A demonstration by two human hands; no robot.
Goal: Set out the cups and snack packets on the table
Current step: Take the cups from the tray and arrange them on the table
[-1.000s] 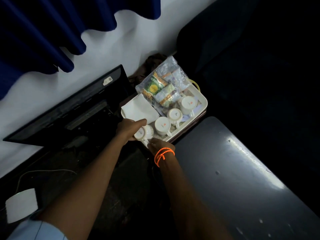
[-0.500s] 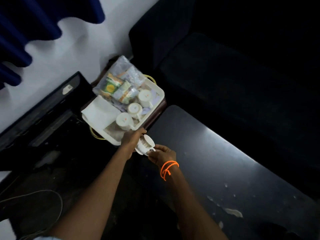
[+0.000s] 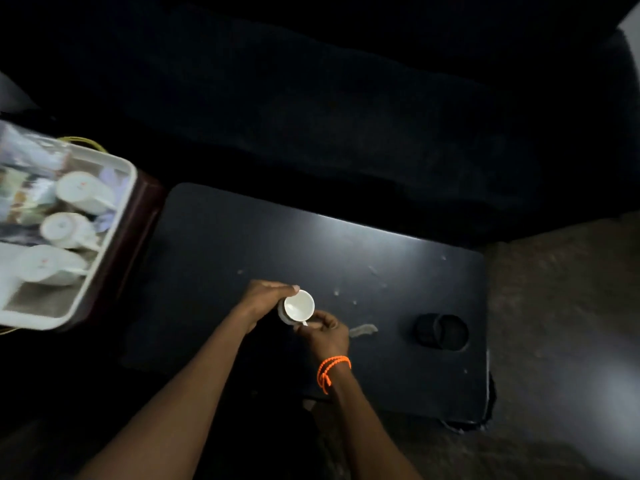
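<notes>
I see white cup [image 3: 299, 305] upright over dark table [image 3: 398, 258], whether touching it unclear. Left hand [image 3: 265, 299] curled round cup side; right hand [image 3: 323, 330] pinches handle, mostly hidden. Tray [image 3: 104, 244] at left blurred, cut off; three cups [image 3: 81, 190] inside, packets [image 3: 24, 199] unreadable. Dark round object [image 3: 441, 331] on table, indistinct.

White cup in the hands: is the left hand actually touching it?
Touching. The head view shows the left hand wrapped around the side of the white cup, thumb tip at its rim, while the right hand pinches its handle.
</notes>
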